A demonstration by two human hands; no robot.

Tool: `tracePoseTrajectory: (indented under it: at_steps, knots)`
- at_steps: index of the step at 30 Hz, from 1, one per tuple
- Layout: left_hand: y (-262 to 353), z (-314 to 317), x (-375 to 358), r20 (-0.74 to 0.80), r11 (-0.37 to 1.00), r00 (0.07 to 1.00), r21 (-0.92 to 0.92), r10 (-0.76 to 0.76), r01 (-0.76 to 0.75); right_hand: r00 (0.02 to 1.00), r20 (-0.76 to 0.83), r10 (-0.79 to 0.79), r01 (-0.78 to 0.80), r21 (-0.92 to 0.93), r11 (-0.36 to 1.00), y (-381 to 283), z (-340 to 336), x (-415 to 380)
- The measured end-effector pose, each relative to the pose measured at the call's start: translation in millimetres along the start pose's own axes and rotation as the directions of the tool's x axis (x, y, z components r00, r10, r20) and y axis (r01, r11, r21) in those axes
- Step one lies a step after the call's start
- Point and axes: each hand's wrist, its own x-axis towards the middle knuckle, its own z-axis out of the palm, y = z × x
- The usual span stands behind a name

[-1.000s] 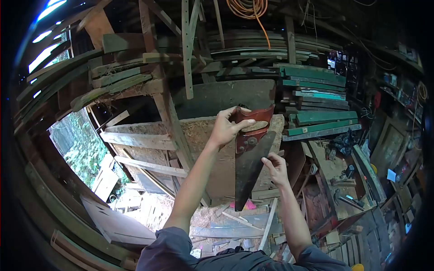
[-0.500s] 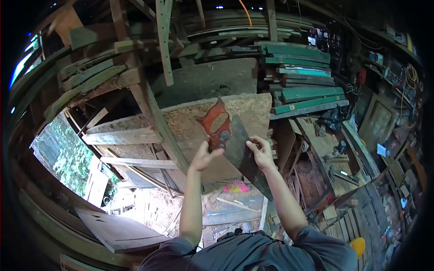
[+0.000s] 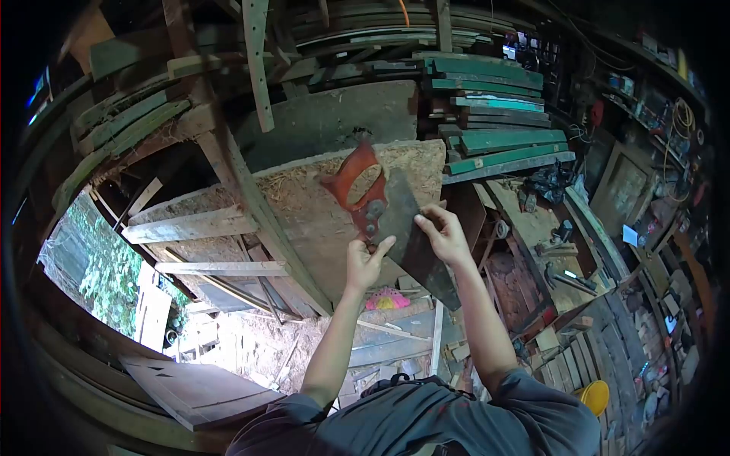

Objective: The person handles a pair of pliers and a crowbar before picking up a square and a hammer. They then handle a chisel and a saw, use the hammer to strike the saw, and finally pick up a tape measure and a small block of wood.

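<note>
A hand saw with a reddish-brown wooden handle and a dark, wide blade (image 3: 404,229) is held up in front of my body. Its handle points up and away from me, and the blade tapers down to the right. My left hand (image 3: 368,261) grips the lower edge near the handle's base, thumb raised along the blade. On the other edge, my right hand (image 3: 445,235) pinches the blade between thumb and curled fingers. The teeth are too small to make out.
Behind the saw stands a rough brown board (image 3: 304,209) beside a slanted wooden post (image 3: 258,213). Green planks (image 3: 502,140) are stacked at the back right. A workbench (image 3: 525,216) holds a hammer (image 3: 566,280). A yellow container (image 3: 595,397) sits low on the right.
My left hand has shifted right along the saw's lower edge, its thumb now against the blade. The whole view has turned slightly, moving the background left and up.
</note>
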Motion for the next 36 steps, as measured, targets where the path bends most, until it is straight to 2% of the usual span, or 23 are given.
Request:
tracePoseTrajectory:
  at_steps: [2, 4, 6, 8, 10, 12, 13, 14, 15, 16, 17, 18, 20, 21, 24, 27, 28, 29, 32, 36]
  knots:
    - [7.3, -0.4, 20.3, 0.006, 1.000, 1.000, 0.008, 0.015, -0.015, 0.994, -0.041, -0.105, 0.103, -0.050, 0.993, -9.3, -9.4, 7.0]
    - [21.1, -4.2, 46.1, 0.009, 0.999, 1.000, 0.041, 0.019, -0.020, 0.977, -0.133, -0.165, 0.165, -0.014, 0.986, -11.6, -22.5, 12.0]
    - [48.6, -6.7, 78.0, 0.020, 0.996, 1.000, 0.088, 0.011, -0.013, 0.965, -0.208, -0.161, 0.149, -0.074, 0.986, -3.0, -40.6, 6.0]
    - [83.9, -8.4, 111.5, 0.025, 0.999, 0.999, 0.033, -0.032, 0.032, 0.974, -0.215, -0.074, 0.082, 0.029, 0.996, 3.1, -54.7, -10.3]
    - [108.9, -17.6, 150.9, 0.024, 0.988, 0.999, 0.144, 0.047, -0.050, 0.980, -0.199, -0.001, -0.001, -0.013, 1.000, 23.7, -68.3, -32.1]
    - [124.8, -26.5, 190.3, 0.062, 0.983, 0.982, 0.030, 0.180, -0.182, 0.975, -0.214, 0.051, -0.080, -0.129, 0.988, 47.5, -77.5, -59.5]
    - [133.7, -30.4, 207.1, 0.039, 0.976, 0.978, 0.054, 0.207, -0.209, 0.969, -0.240, 0.054, -0.110, -0.231, 0.967, 42.0, -76.8, -75.0]
    - [143.7, -33.9, 220.5, 0.013, 0.969, 0.972, 0.075, 0.236, -0.236, 0.974, -0.194, 0.117, -0.161, -0.231, 0.959, 69.2, -85.7, -91.4]
    - [155.6, -37.6, 231.0, -0.020, 0.958, 0.971, 0.170, 0.237, -0.230, 0.973, -0.149, 0.177, -0.209, -0.234, 0.950, 101.9, -98.3, -108.8]
    - [168.8, -40.6, 239.4, -0.052, 0.939, 0.969, 0.264, 0.241, -0.219, 0.962, -0.174, 0.210, -0.251, -0.267, 0.930, 115.1, -101.2, -127.2]
    - [181.8, -41.8, 246.2, -0.077, 0.890, 0.956, 0.393, 0.283, -0.232, 0.950, -0.199, 0.241, -0.293, -0.299, 0.908, 127.7, -104.1, -145.0]
    - [170.7, -58.0, 275.9, -0.115, 0.862, 0.915, 0.397, 0.388, -0.315, 0.934, -0.202, 0.295, -0.344, -0.280, 0.896, 147.7, -110.0, -164.1]
    - [192.6, -63.4, 287.2, -0.181, 0.785, 0.921, 0.594, 0.346, -0.178, 0.892, -0.223, 0.394, -0.442, -0.240, 0.865, 173.3, -118.0, -200.9]
    - [185.0, -75.5, 309.8, -0.186, 0.768, 0.895, 0.600, 0.406, -0.223, 0.867, -0.242, 0.435, -0.486, -0.220, 0.846, 178.5, -119.1, -214.1]
    - [202.5, -78.2, 315.5, -0.204, 0.712, 0.876, 0.673, 0.437, -0.199, 0.755, -0.266, 0.599, -0.651, -0.193, 0.734, 182.5, -120.2, -245.1]
    - [217.8, -71.6, 304.7, -0.264, 0.631, 0.852, 0.770, 0.452, -0.096, 0.728, -0.252, 0.637, -0.685, -0.243, 0.687, 188.7, -119.6, -260.9]
    - [220.2, -70.9, 303.0, -0.273, 0.600, 0.845, 0.797, 0.460, -0.069, 0.720, -0.239, 0.652, -0.693, -0.199, 0.693, 187.7, -118.5, -260.8]
    - [215.3, -74.8, 308.9, -0.289, 0.533, 0.797, 0.845, 0.530, -0.047, 0.710, -0.224, 0.667, -0.702, -0.155, 0.695, 186.2, -116.0, -260.3]
    - [211.4, -77.8, 308.8, -0.247, 0.387, 0.774, 0.922, 0.583, 0.002, 0.711, -0.212, 0.671, -0.698, -0.094, 0.710, 205.3, -113.5, -265.3]
    - [205.6, -81.8, 307.6, -0.265, 0.354, 0.756, 0.934, 0.599, 0.047, 0.746, -0.203, 0.634, -0.655, -0.054, 0.753, 215.9, -111.5, -259.9]
